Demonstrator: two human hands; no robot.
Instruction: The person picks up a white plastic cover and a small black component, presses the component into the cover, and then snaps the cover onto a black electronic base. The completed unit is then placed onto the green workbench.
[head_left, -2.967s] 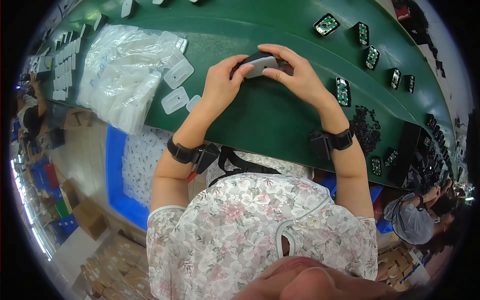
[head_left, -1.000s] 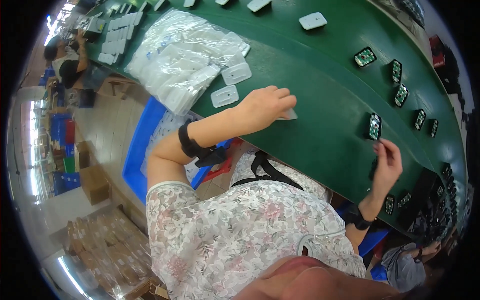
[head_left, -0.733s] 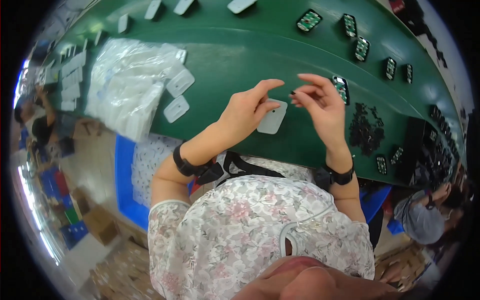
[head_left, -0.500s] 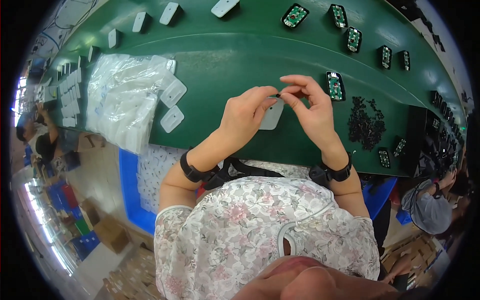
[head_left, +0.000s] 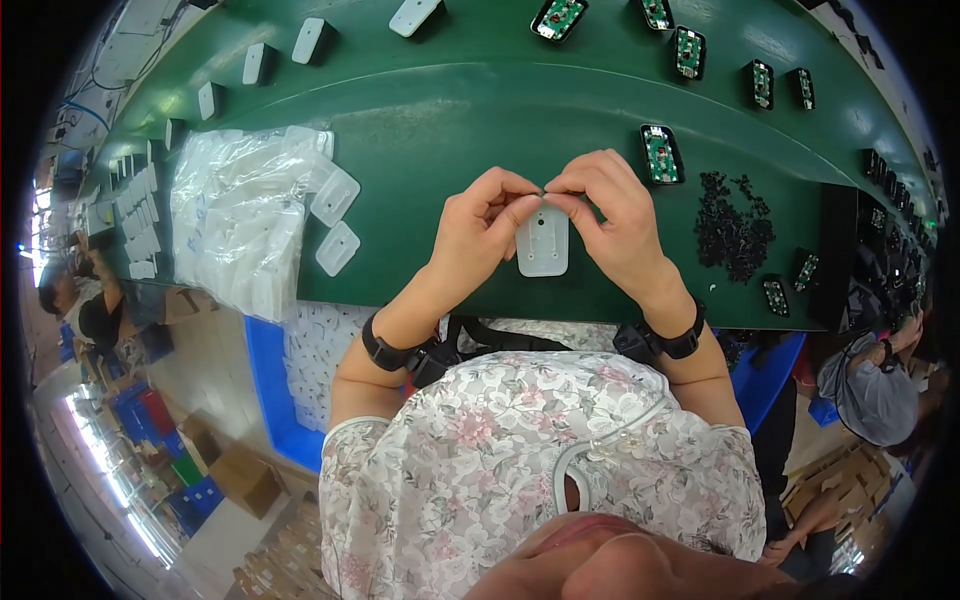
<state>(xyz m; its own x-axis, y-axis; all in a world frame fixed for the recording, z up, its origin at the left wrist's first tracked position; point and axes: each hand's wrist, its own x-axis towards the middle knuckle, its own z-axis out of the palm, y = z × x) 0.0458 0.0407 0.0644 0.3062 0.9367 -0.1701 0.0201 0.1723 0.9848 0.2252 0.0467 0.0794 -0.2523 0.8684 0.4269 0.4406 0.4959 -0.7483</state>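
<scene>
Basically, left hand and right hand, fingers nearly closed, pinch a small dark piece at the far end of the white cover, probably for precision. Cover lies flat on the table; black parts pile sits rightward, presumably for reach.

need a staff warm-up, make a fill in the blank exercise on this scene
The white cover between the left hand and right hand lies on a ____ table.
The clear bag lies on the left hand's ____ side.
The small parts piled right of the right hand are coloured ____.

Missing words: green; left; black
</scene>
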